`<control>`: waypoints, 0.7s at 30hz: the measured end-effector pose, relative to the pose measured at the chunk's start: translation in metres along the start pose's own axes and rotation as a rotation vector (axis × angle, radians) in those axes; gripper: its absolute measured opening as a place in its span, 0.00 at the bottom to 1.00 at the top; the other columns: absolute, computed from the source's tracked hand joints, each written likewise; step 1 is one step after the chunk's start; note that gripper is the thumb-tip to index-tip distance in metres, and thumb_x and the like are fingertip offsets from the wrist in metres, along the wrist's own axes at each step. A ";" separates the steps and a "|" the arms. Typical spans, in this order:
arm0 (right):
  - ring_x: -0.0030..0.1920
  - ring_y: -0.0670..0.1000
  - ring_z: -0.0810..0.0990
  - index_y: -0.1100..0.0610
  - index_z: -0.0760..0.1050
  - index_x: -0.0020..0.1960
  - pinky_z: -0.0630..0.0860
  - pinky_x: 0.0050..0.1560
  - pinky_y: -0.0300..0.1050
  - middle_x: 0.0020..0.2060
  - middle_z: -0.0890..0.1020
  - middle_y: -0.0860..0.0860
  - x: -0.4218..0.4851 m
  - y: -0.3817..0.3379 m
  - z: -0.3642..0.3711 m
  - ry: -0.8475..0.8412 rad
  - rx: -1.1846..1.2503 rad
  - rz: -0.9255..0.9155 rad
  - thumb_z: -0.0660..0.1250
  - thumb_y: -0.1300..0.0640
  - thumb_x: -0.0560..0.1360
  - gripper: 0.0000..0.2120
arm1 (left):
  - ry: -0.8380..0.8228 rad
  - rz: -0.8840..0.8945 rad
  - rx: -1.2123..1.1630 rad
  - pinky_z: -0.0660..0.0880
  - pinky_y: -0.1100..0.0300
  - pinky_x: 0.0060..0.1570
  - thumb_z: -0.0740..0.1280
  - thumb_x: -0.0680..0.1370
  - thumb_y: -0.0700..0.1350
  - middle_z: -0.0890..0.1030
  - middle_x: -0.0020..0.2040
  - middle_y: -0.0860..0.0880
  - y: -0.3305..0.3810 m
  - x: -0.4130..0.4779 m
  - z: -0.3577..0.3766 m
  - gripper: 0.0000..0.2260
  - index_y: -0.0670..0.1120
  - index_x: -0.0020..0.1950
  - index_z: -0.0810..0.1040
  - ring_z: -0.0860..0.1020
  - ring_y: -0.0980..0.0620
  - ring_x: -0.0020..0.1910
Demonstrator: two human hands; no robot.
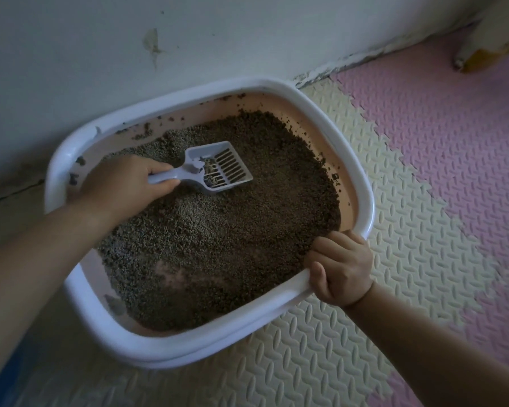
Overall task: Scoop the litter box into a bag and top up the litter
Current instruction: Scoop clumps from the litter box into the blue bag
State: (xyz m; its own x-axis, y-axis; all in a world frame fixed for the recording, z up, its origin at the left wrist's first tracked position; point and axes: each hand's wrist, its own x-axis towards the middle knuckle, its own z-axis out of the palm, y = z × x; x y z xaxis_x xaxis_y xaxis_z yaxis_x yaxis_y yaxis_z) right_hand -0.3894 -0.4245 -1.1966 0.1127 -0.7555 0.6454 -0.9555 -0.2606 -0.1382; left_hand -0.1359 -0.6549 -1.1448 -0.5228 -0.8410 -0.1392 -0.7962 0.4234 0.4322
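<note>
Down on the floor, the box (174, 351) sits on a foam mat (306, 362), its far side close against a wall (218, 39). It has a white rim and a pink inside, and it looks tilted, though how far is hard to judge through the wide lens. Grey-brown litter (232, 230) covers most of the bottom. A bare pink patch shows near the front, and crumbs cling to the far inner wall.

The left hand (121, 186) reaches in over the left rim, with fingers and thumb curled tight round the handle of the scoop (218, 167). The scoop is pale grey and slotted, and its head lies on or just over the litter in the far left part of the box, pointing right. A few granules sit in its pan, near the handle end.

The right hand (340, 268) grips the rim at the near right corner, its fingers wrapped over the edge into the box and the thumb on top of the rim.

The mat is cream under the box and pink further right. A blurred yellowish thing (482, 54) lies at the wall in the top right corner.
</note>
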 end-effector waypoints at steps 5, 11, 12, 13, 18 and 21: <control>0.26 0.51 0.67 0.56 0.73 0.27 0.62 0.31 0.44 0.26 0.71 0.50 -0.001 0.001 0.000 -0.004 0.003 -0.012 0.50 0.54 0.78 0.24 | -0.050 0.020 0.207 0.67 0.60 0.28 0.66 0.77 0.54 0.78 0.29 0.51 0.011 0.025 -0.008 0.10 0.54 0.52 0.83 0.75 0.48 0.27; 0.27 0.51 0.67 0.56 0.74 0.27 0.63 0.30 0.44 0.26 0.71 0.49 -0.002 0.003 0.001 -0.011 0.027 -0.018 0.50 0.54 0.78 0.24 | -0.084 0.014 0.269 0.72 0.57 0.31 0.66 0.76 0.54 0.79 0.30 0.50 0.036 0.064 -0.004 0.09 0.54 0.50 0.84 0.76 0.49 0.28; 0.27 0.50 0.67 0.55 0.74 0.27 0.63 0.29 0.44 0.26 0.71 0.49 -0.002 0.003 0.002 -0.011 0.032 -0.021 0.50 0.54 0.78 0.24 | -0.069 0.021 0.270 0.70 0.59 0.29 0.65 0.77 0.54 0.79 0.30 0.50 0.040 0.070 0.000 0.10 0.52 0.48 0.84 0.76 0.49 0.28; 0.27 0.50 0.67 0.55 0.74 0.27 0.63 0.30 0.44 0.26 0.72 0.49 -0.002 0.004 0.002 -0.012 0.037 -0.023 0.50 0.54 0.78 0.24 | -0.053 0.024 0.266 0.68 0.60 0.28 0.64 0.77 0.53 0.78 0.30 0.49 0.046 0.075 0.006 0.11 0.51 0.47 0.84 0.75 0.48 0.27; 0.27 0.50 0.67 0.54 0.75 0.28 0.63 0.30 0.43 0.26 0.72 0.48 -0.003 0.005 0.002 -0.018 0.049 -0.037 0.51 0.53 0.78 0.24 | 0.012 0.058 0.142 0.67 0.59 0.28 0.61 0.79 0.52 0.78 0.33 0.49 0.069 0.083 0.047 0.13 0.47 0.45 0.82 0.74 0.48 0.29; 0.26 0.50 0.67 0.54 0.74 0.27 0.62 0.30 0.44 0.26 0.72 0.49 -0.004 0.005 0.002 -0.030 0.047 -0.033 0.50 0.53 0.78 0.24 | 0.106 0.051 -0.022 0.75 0.52 0.38 0.63 0.79 0.51 0.83 0.43 0.43 0.065 0.073 0.070 0.13 0.44 0.53 0.81 0.79 0.44 0.38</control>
State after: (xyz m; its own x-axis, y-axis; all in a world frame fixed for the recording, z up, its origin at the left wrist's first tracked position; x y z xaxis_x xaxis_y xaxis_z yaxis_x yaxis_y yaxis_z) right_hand -0.3943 -0.4240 -1.2014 0.1529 -0.7633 0.6276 -0.9374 -0.3131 -0.1525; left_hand -0.2471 -0.6656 -1.1896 -0.5262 -0.8500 -0.0226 -0.7621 0.4597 0.4560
